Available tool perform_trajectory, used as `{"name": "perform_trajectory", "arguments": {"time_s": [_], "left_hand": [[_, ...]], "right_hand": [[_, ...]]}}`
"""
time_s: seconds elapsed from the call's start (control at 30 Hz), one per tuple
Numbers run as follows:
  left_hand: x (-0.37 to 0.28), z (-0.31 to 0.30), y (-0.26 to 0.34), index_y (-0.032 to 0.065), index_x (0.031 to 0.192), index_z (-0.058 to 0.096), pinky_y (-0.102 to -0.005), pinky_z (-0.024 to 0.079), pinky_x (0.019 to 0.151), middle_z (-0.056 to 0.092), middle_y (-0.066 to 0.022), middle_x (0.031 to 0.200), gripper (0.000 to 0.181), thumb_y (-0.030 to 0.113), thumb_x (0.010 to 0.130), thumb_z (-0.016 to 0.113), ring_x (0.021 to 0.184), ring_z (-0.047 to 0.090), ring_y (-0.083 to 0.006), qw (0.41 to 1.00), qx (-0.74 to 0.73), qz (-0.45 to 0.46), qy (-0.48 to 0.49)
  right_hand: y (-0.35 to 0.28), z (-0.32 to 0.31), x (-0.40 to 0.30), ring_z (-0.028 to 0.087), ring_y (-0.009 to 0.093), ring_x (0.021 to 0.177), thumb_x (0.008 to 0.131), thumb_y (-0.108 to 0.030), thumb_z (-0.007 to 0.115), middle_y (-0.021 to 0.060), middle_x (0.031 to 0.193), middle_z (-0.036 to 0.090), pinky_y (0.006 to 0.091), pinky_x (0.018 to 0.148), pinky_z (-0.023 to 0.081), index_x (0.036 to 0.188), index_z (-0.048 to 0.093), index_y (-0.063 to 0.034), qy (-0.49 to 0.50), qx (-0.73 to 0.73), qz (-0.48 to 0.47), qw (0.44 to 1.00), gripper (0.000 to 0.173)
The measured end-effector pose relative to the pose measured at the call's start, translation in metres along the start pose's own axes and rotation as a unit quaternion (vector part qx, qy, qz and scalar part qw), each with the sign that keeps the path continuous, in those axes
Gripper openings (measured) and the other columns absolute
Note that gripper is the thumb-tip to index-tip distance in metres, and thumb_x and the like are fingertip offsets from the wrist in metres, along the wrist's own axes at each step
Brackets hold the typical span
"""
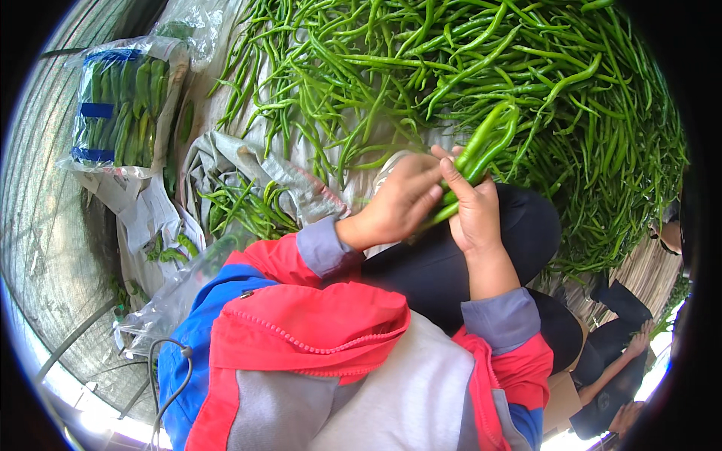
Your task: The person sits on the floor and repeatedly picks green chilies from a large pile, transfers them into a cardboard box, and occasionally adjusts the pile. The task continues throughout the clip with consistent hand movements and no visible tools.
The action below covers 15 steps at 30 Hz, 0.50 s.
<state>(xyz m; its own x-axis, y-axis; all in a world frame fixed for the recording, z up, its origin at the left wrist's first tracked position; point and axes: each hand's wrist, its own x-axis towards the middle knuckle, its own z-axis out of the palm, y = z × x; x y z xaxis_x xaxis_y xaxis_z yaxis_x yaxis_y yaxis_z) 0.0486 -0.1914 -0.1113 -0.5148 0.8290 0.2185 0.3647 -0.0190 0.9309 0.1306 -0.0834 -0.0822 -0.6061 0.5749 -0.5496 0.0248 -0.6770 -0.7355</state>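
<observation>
Long green chili peppers (485, 141) stand up in a small bunch from my right hand (476, 211), whose fingers and thumb are closed around their middle. My left hand (403, 197) touches the bunch from the other side, its fingers partly bent; whether it grips any pepper is unclear. The lower ends of the bunch point down to the left over my dark trouser leg. Just beyond my hands spreads a large heap of loose green chili peppers (541, 73) on a pale sheet.
At the far left lies a clear plastic pack of green peppers (121, 107) with blue tape. Nearer are a smaller pepper pile (254, 208) by a grey woven cloth (225, 152), and crumpled clear plastic (169, 304). Another person's arm (609, 372) shows at the lower right, by a cardboard box (561, 394).
</observation>
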Motion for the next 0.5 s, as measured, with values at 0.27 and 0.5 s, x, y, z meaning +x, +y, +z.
{"name": "perform_trajectory", "arguments": {"time_s": [0.27,0.5], "left_hand": [[0.003,-0.006,-0.183,0.0018,0.094,0.062,-0.0408,0.05,0.064,0.066,-0.0175,0.079,0.032,0.029,0.077,0.069,0.07,0.064,-0.0335,0.898,0.303,-0.291,0.129],[0.013,-0.024,-0.145,0.0013,0.092,0.058,-0.0291,0.048,0.055,0.063,-0.0126,0.069,0.021,0.015,0.079,0.067,0.06,0.061,-0.0167,0.935,0.154,-0.25,0.2]], "right_hand": [[-0.008,-0.007,0.0,0.06,0.019,0.063,0.077,-0.001,0.068,0.0072,0.078,0.057,0.0302,0.063,0.049,0.093,0.05,-0.003,0.081,-0.006,0.013,0.997,0.024],[-0.005,-0.015,0.004,0.061,0.019,0.065,0.078,-0.006,0.068,0.0084,0.078,0.06,0.0311,0.062,0.051,0.091,0.053,-0.0026,0.076,0.002,0.074,0.994,0.021]]}}
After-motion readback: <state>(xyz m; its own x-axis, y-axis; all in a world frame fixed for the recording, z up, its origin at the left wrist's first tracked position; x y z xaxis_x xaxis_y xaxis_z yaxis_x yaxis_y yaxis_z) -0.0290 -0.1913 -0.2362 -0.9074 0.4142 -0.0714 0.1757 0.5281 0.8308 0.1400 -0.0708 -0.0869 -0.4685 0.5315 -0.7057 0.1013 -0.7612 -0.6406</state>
